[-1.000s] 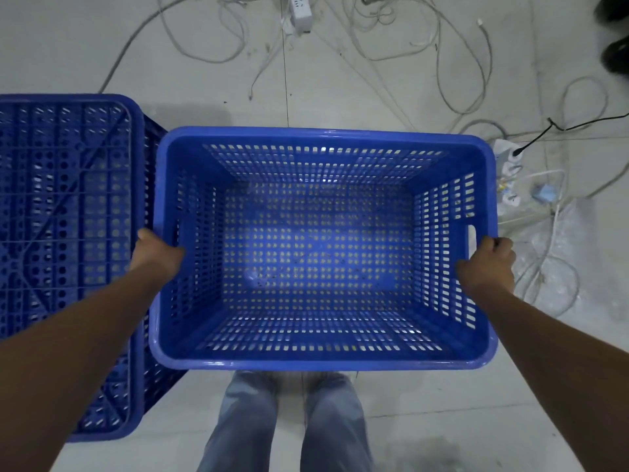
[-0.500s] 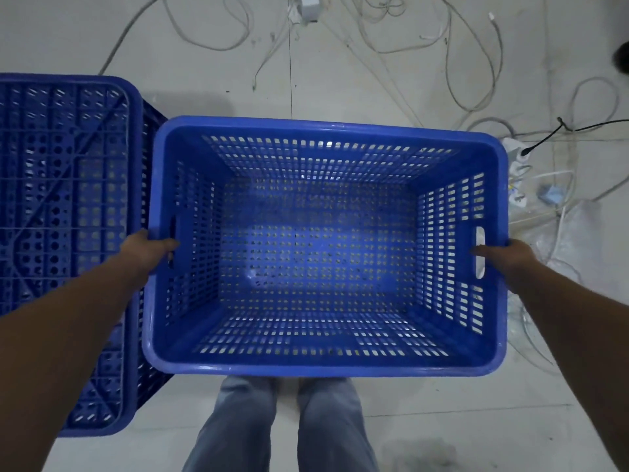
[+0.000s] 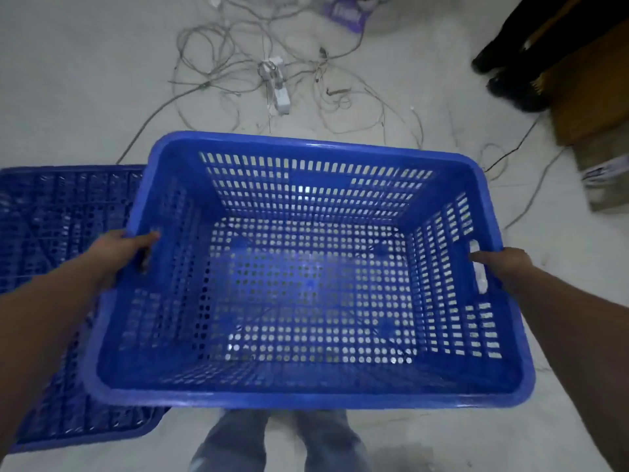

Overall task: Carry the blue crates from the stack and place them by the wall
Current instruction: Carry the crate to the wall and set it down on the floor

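Note:
I hold an empty blue perforated crate (image 3: pixel 316 144) in front of me, above the floor and tilted slightly. My left hand (image 3: pixel 119 250) grips its left rim at the handle slot. My right hand (image 3: pixel 500 267) grips the right side, fingers hooked through the handle opening. To the left, lower down, sits the blue crate stack (image 3: pixel 58 233), showing a ribbed upturned bottom. The carried crate overlaps the stack's right edge in view.
Tangled white cables and a power strip (image 3: pixel 277 86) lie on the pale floor ahead. A person's dark shoes (image 3: pixel 503 80) and a brown cardboard box (image 3: pixel 592 97) are at the upper right. My jeans-clad legs (image 3: pixel 279 441) show below the crate.
The crate has been lifted higher and tilted, and the view has swung up and forward, bringing the cables, shoes and box into sight. Both hands keep their grip.

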